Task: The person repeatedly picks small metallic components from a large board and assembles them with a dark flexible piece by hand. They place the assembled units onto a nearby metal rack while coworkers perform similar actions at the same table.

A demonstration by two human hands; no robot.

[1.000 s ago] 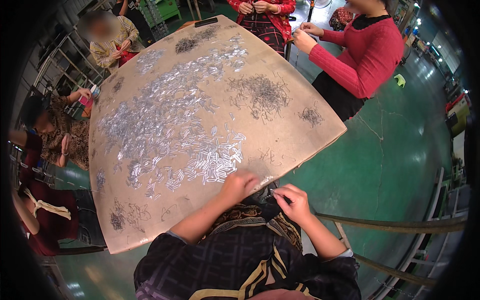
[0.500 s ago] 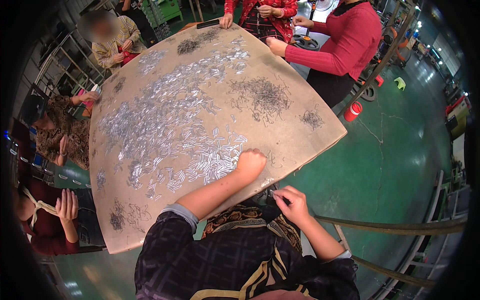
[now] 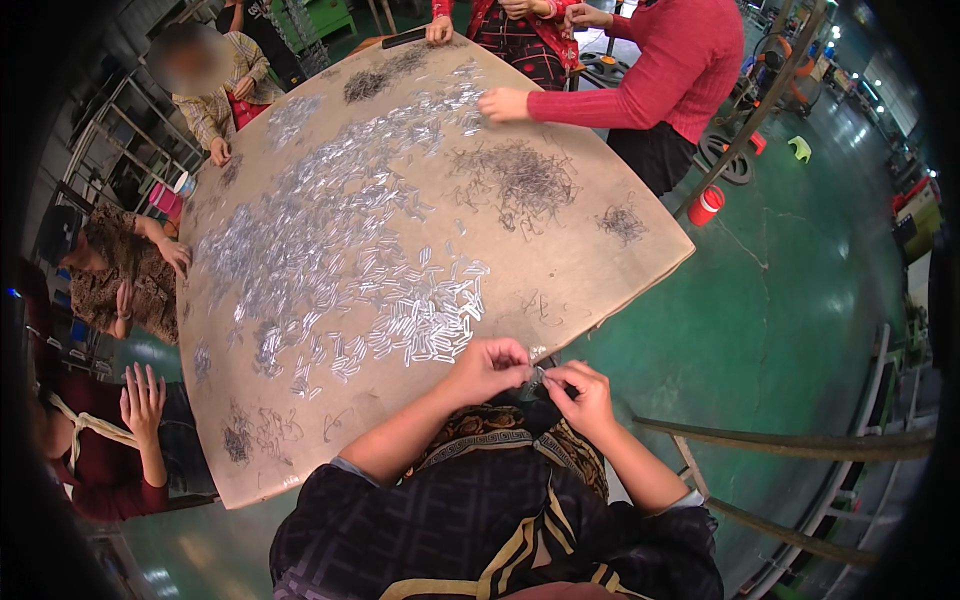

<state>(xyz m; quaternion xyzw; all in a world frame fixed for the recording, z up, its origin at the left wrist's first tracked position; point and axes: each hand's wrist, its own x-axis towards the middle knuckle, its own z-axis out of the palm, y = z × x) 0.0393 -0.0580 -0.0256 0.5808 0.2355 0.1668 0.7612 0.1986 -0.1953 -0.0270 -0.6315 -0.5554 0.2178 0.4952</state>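
Observation:
My left hand [image 3: 490,372] and my right hand [image 3: 584,395] meet at the near edge of the table, both closed in a pinch, fingertips almost touching. Between them shows a small shiny metal piece [image 3: 537,376], pinched in the right fingertips. What the left fingertips grip is too small to make out. Just beyond my left hand lie many loose silver oblong metal pieces [image 3: 428,312], spread far across the table. A few thin dark bent wires [image 3: 540,306] lie near the edge, right of these pieces.
Brown paper or board covers the large table [image 3: 620,275]. A bigger heap of dark wires [image 3: 525,185] and a smaller one [image 3: 622,224] lie to the right. Several people stand or sit around; a red-sleeved arm [image 3: 590,105] reaches in. A metal rail [image 3: 780,452] runs beside my right arm.
My left hand has drawn back from the tabletop to meet my right hand at the edge. Across the table, the red-sleeved person's hand has reached over the silver pieces.

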